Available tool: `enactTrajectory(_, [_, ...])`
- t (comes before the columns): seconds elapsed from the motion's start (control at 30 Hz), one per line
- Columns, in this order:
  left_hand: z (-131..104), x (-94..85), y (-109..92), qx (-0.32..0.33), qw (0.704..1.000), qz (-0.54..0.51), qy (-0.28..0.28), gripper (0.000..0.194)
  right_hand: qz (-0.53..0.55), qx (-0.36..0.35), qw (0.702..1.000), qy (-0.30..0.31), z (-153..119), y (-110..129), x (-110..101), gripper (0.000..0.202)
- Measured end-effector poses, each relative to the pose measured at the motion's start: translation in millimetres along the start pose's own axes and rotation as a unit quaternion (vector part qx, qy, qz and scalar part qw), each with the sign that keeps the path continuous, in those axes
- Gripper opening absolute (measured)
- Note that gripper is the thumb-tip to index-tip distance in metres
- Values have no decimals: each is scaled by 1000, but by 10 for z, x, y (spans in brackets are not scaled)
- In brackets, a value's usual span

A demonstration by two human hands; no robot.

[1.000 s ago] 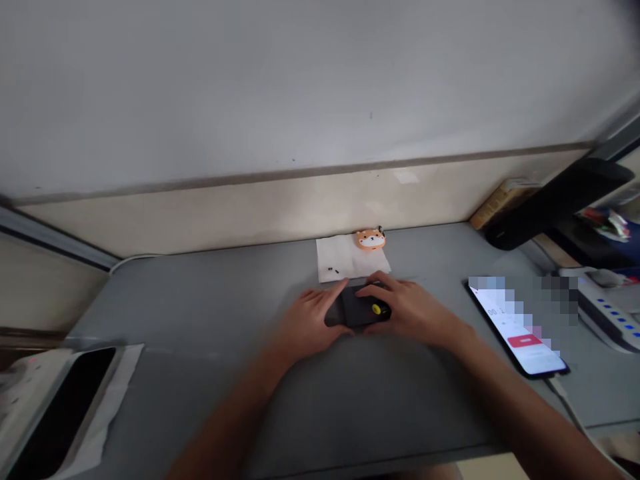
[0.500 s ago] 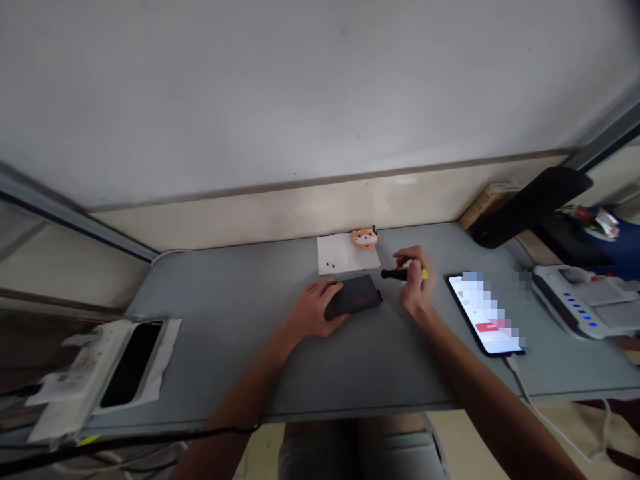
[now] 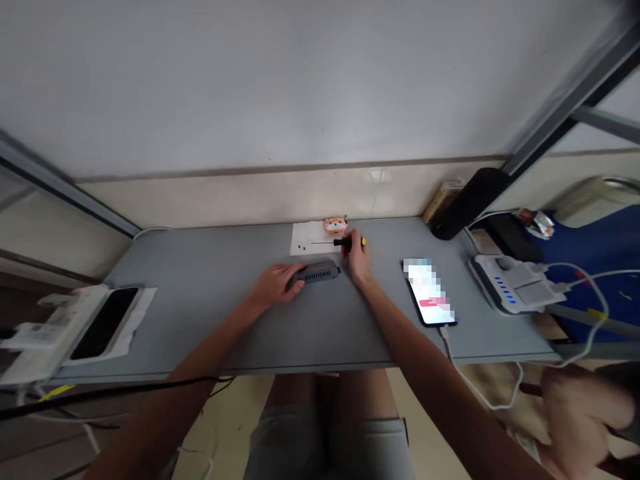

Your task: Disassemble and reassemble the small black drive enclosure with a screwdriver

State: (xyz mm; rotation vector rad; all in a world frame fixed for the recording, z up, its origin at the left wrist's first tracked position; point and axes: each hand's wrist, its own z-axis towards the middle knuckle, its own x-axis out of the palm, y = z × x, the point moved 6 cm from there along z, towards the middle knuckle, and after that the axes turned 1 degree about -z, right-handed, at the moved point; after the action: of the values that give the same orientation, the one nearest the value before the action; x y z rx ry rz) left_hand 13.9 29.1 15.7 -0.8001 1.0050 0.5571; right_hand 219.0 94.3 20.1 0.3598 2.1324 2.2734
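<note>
My left hand is closed around the left end of a dark grey rectangular box, whose near side shows a row of vent slots. The box rests on the grey table, tipped so that this slotted side faces me. In my right hand is a screwdriver with a black and yellow handle. Its thin shaft points left over a white sheet of paper. Two small dark pieces, perhaps screws, lie on the paper. An orange animal-faced case sits at the paper's back right corner.
A lit phone on a white cable lies to the right, near a power strip. At the back right stands a black cylinder beside a book. Another phone lies at the left. Another person's legs show at lower right.
My right hand has brought the screwdriver left and over the paper. My left hand has tilted the box, so its slotted side now shows. The view has shifted to the right.
</note>
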Motion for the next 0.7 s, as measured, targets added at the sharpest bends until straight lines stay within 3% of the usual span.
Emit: enactTrajectory(0.7, [-61,3,89,15,994,82,-65,44,8,-24,1000,17,3,-18,69,60])
